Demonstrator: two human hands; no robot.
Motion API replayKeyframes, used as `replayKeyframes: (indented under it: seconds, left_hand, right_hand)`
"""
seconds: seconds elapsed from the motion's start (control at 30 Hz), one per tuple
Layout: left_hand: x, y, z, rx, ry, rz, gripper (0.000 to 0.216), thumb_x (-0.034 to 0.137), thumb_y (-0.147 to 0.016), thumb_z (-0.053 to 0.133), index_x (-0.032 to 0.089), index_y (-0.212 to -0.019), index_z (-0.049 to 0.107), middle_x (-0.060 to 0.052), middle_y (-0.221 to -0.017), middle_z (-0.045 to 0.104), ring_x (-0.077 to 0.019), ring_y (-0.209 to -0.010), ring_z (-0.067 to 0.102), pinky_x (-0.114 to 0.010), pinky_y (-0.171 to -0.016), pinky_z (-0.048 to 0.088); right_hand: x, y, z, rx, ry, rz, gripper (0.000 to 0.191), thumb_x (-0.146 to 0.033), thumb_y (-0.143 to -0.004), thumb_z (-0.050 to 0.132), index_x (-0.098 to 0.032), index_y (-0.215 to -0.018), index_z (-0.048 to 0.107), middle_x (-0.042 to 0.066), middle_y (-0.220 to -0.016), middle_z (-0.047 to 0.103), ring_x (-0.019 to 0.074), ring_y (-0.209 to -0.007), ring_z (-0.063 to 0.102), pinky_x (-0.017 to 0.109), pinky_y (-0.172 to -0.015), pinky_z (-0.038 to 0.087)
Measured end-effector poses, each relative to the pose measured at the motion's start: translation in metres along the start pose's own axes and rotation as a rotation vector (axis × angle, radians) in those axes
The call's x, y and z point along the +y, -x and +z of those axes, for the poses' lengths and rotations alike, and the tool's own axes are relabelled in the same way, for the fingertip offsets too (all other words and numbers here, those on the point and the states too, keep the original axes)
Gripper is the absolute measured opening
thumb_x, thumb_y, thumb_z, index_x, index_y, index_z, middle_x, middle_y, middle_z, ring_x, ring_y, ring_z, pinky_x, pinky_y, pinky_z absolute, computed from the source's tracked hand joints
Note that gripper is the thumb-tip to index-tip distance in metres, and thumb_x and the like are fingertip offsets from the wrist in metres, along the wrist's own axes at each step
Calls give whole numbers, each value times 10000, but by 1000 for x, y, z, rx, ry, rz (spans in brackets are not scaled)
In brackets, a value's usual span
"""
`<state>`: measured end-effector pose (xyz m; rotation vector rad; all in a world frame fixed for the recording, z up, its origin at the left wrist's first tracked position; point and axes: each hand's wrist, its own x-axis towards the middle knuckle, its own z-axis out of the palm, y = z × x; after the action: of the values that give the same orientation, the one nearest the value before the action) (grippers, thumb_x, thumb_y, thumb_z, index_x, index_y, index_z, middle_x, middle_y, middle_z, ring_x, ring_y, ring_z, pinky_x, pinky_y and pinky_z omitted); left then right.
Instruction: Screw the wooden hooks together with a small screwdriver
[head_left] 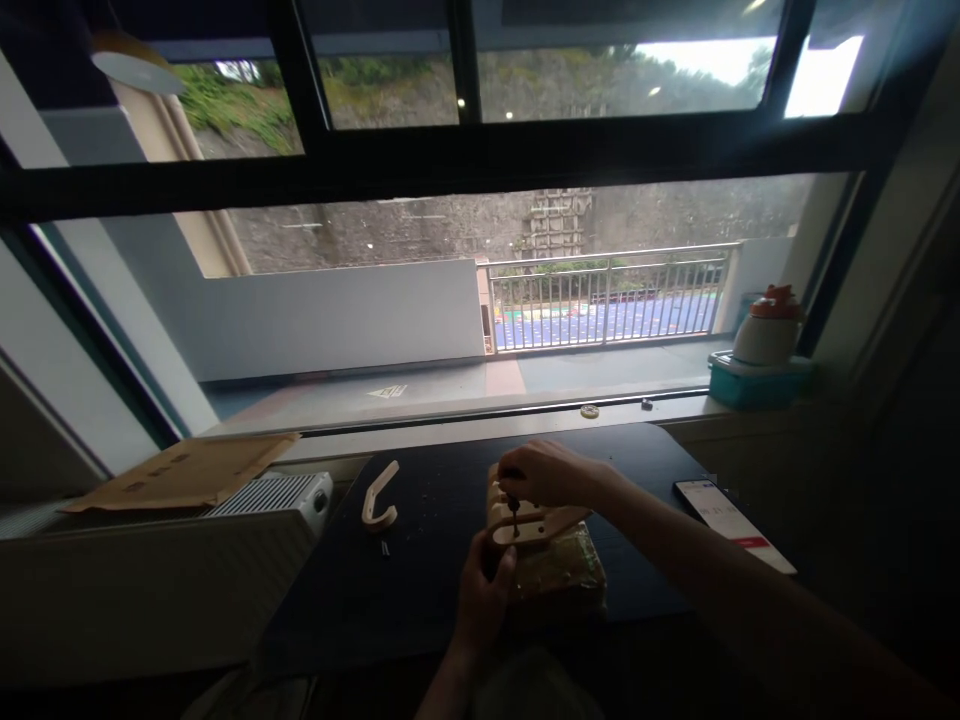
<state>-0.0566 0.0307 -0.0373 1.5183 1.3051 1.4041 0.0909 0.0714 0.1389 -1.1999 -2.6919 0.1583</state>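
Observation:
A pale wooden assembly (525, 522) lies on a block wrapped in clear plastic (566, 575) on the dark table (420, 590). My left hand (484, 590) is closed on the near end of the wooden assembly and steadies it. My right hand (547, 472) is curled over the top of the wood, fingers pinched on a small dark tool (514, 510) that stands upright on it. A loose curved wooden hook (379, 497) lies to the left, apart from both hands, with a small dark screw (385, 547) just below it.
A phone with a lit screen (731, 523) lies at the table's right. A white heater (277, 497) with a cardboard sheet (184, 472) on it stands at left. On the window sill sit a teal box (757, 382), a white jug (766, 327) and small round parts (589, 410).

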Motion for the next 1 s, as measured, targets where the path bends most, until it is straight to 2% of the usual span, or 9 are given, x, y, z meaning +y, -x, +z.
replayKeyframes:
  seconds: [0.17, 0.33, 0.5, 0.6, 0.83, 1.0]
  left_hand:
    - [1, 0, 0, 10, -17, 3, 273, 376, -749, 568, 183, -942, 574, -40, -866, 658, -220, -843, 613, -325, -763, 470]
    - [3, 0, -1, -1, -22, -2, 260, 370, -754, 565, 182, -933, 576, -39, -867, 661, -213, -836, 617, -311, -749, 473]
    - [3, 0, 0, 18, -9, 1, 269, 374, -737, 580, 187, -929, 592, -35, -868, 670, -208, -842, 618, -298, -755, 475]
    - [2, 0, 1, 27, -19, 7, 273, 384, -731, 583, 187, -919, 600, -33, -851, 669, -208, -827, 617, -299, -751, 477]
    - [1, 0, 1, 17, 5, 14, 259, 374, -736, 582, 191, -918, 598, -23, -835, 667, -199, -817, 616, -285, -739, 475]
    - [-2, 0, 0, -1, -9, 14, 259, 363, -755, 567, 188, -945, 580, -29, -870, 662, -200, -844, 608, -289, -757, 465]
  right_hand:
    - [2, 4, 5, 18, -44, 60, 292, -349, -866, 441, -166, -933, 657, 44, -767, 655, 103, -591, 520, 219, -529, 299]
    - [2, 7, 4, 40, 20, 97, 309, -355, -879, 403, -178, -898, 655, 47, -741, 654, 119, -591, 539, 225, -521, 288]
    - [0, 9, -1, 3, 59, -65, 232, -281, -845, 445, -214, -928, 650, 32, -837, 671, 131, -680, 564, 219, -543, 295]
    - [-1, 8, 0, -5, 72, -100, 219, -255, -843, 447, -213, -911, 651, 33, -873, 671, 139, -727, 571, 220, -574, 307]
    - [1, 2, 4, 14, 86, 70, 271, -342, -880, 422, -179, -901, 637, 57, -800, 660, 142, -686, 568, 233, -566, 300]
    - [0, -2, 6, 23, 93, 113, 315, -367, -889, 395, -168, -886, 640, 61, -746, 650, 139, -634, 558, 233, -555, 300]
